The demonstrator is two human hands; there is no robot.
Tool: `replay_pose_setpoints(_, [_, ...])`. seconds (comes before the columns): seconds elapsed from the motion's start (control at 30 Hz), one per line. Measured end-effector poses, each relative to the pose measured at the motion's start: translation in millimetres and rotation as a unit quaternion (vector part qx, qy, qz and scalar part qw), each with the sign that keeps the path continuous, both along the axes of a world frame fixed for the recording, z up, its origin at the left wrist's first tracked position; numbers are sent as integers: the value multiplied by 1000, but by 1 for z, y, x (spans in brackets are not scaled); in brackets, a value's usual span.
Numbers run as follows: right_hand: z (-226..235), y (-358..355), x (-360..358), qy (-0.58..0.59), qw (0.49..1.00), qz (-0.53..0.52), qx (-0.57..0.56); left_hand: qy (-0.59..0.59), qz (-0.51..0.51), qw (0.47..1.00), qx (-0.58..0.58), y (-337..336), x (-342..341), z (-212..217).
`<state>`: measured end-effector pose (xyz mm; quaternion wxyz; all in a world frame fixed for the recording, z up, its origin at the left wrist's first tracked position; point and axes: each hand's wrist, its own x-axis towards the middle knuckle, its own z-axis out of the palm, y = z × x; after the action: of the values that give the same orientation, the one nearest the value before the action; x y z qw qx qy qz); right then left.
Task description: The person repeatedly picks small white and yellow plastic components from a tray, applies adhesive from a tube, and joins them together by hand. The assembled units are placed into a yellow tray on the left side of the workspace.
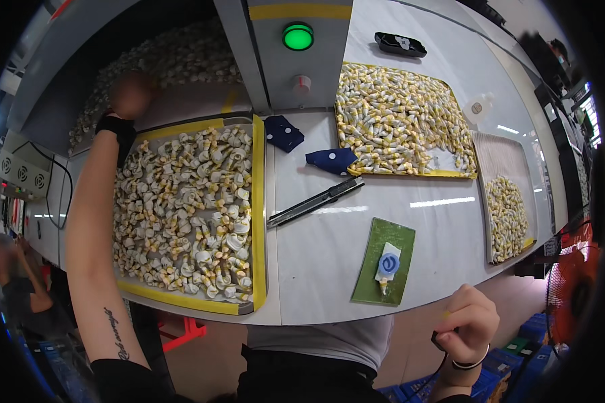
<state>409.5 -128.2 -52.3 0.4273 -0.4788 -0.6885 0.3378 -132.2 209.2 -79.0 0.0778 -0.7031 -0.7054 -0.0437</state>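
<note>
My left hand (133,95) reaches into the dark opening of a grey machine, at the edge of a heap of small whitish pieces (181,54). It is blurred, so its fingers do not show clearly. Under that forearm lies a yellow-edged tray (259,201) of loose white-and-yellow pieces (181,208). My right hand (470,324) is held low at the right, off the table's front edge, with its fingers curled closed. A small dark thing shows at its thumb; what it is I cannot make out. Nearest to it, a green mat (366,282) carries a round blue piece (388,263) on a white patch.
A second tray (410,176) is full of yellow-and-white pieces; a third tray (480,201) at the right is partly filled. A black utility knife (316,201), dark blue dotted cloths (284,133) and a black case (400,45) lie about. The machine's post bears a green light (298,37).
</note>
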Motion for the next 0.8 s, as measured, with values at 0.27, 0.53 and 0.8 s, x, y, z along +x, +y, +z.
replay_pose_setpoints(0.27, [11, 5, 18, -26, 999, 27, 10, -56, -32, 994, -87, 2, -4, 2])
replay_pose_setpoints(0.53, [40, 59, 24, -314, 938, -62, 132, -355, -140, 920, -92, -100, 71, 67])
replay_pose_setpoints(0.8, [7, 179, 67, -472, 873, 50, 110, -568, -522, 487, -410, -270, 214, 92])
